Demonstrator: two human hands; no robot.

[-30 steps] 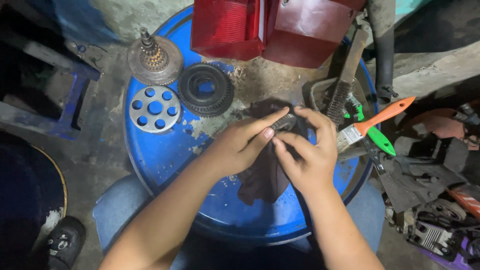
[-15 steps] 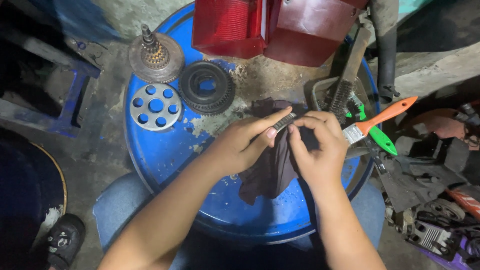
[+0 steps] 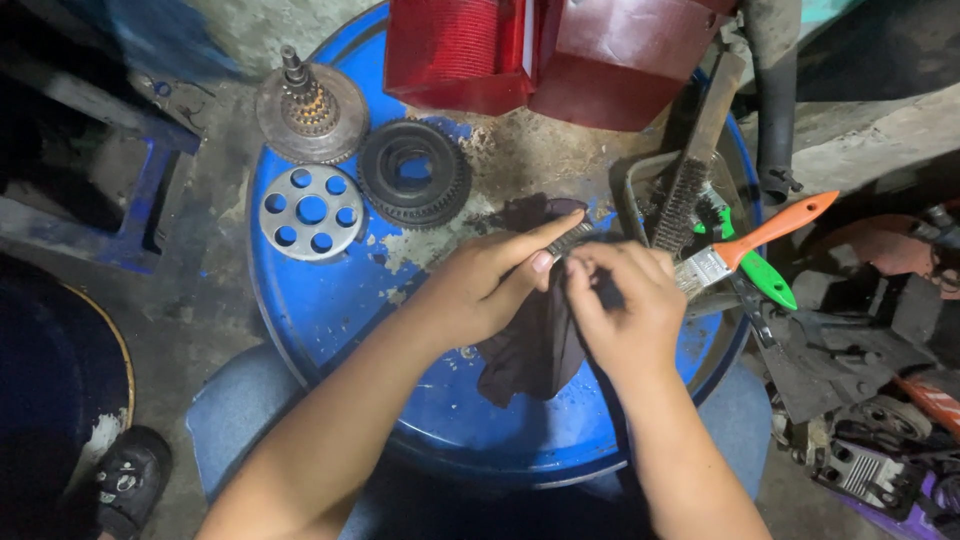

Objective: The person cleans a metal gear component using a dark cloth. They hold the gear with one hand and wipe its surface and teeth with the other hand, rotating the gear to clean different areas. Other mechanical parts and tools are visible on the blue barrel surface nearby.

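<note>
While held edge-up, toothed ring (image 3: 572,240) in both hands

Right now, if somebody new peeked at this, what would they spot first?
First, the two bare hands in the middle: the left hand and right hand pinch a small ribbed metal part over a dark crumpled rag. Under them is the big round blue drum top, with a silver disc full of holes and a black toothed gear ring at its upper left. An orange-handled paintbrush lies on the right.
</note>
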